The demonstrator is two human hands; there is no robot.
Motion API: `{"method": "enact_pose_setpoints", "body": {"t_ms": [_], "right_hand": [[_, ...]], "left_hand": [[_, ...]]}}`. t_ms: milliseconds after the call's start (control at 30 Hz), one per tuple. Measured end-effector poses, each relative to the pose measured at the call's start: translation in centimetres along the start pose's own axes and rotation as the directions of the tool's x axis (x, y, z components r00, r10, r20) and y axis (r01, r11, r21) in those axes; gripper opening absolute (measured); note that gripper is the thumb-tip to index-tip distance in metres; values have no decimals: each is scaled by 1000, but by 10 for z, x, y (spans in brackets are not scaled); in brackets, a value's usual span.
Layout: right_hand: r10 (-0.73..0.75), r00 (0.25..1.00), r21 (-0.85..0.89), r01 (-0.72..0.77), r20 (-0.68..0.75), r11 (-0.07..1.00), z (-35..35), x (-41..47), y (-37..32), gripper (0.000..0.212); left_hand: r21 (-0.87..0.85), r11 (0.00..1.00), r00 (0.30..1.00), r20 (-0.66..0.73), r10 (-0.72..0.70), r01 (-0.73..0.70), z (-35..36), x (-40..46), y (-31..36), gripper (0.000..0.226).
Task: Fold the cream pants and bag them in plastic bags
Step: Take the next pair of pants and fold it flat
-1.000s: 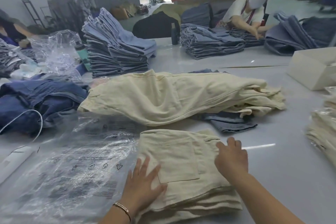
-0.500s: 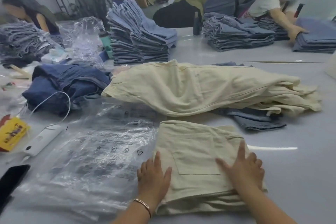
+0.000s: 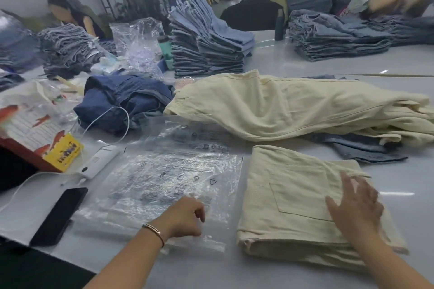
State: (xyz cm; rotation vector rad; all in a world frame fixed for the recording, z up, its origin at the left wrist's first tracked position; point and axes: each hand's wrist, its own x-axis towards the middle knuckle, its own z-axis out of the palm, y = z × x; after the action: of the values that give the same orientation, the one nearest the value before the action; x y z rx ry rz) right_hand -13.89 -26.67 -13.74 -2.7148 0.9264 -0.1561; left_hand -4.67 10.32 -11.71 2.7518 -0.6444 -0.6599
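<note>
A folded pair of cream pants (image 3: 293,195) lies on the grey table in front of me, back pocket up. My right hand (image 3: 354,209) rests flat on its right part with the fingers spread. To the left of the pants lies a flat stack of clear printed plastic bags (image 3: 169,178). My left hand (image 3: 185,216), with a bracelet on its wrist, sits on the near part of the stack with curled fingers pinching the top bag. Behind both stretches a pile of unfolded cream pants (image 3: 293,108).
A black phone (image 3: 58,216) and a white power bank (image 3: 98,162) with a cable lie left of the bags, beside a red and yellow box (image 3: 35,134). Dark blue jeans (image 3: 122,98) and tall denim stacks (image 3: 206,49) stand further back. Two people work at the far side.
My left hand left the folded pants, moved left onto the plastic bags and curled its fingers. My right hand stayed on the pants. The camera turned left.
</note>
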Motion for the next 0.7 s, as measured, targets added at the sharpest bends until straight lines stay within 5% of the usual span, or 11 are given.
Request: {"method": "enact_pose_setpoints", "body": {"t_ms": [133,267,400,467,533,600,700], "right_hand": [[-429,884,-11,438,186,899,30,-26,-43,80],[-391,846,-87,448,362,890,55,-31,-49,84],[-311,870,-126,383,384,915,56,-32,-43,79],[-269,879,-153,351,393,924,54,-34,-43,77],[-213,894,-172,300,393,938,49,-34,-38,76],[-132,905,-187,223,404,957,41,-33,-29,78],[-1,912,-216,98,410,972,24,-32,-10,83]], "left_hand": [[231,965,990,83,110,-127,13,-11,-22,49],[193,961,976,-56,211,-197,16,-13,-28,25],[116,989,977,-181,110,-90,9,-8,-27,32],[-39,999,927,-373,-46,34,5,-5,-23,39],[-392,918,817,-508,-274,64,-1,1,-14,37],[-706,708,765,-459,-452,-6,-7,8,4,28],[-882,471,882,-239,-405,-23,-3,18,43,19]]}}
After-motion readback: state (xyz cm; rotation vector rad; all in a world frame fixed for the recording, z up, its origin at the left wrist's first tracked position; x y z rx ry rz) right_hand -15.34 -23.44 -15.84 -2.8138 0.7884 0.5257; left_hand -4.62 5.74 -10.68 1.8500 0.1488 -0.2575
